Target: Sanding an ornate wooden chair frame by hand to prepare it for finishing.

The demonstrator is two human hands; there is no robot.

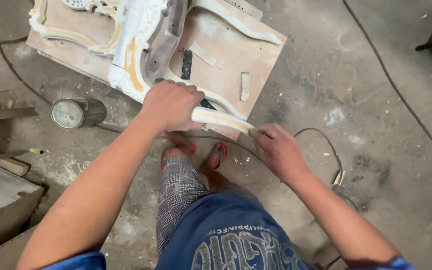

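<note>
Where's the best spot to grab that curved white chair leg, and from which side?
Probably the bare curved stretch of the chair leg between the left hand and the right hand, coming from above. It juts out past the plywood board with open space around it, while its upper end runs into the carved frame.

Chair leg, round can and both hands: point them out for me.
Chair leg (223, 120): head view, bare stretch between the hands.
Round can (68, 114): head view, on its pale lid.
Left hand (171, 105): head view, back of the hand.
Right hand (278, 150): head view, back of the hand.
</note>
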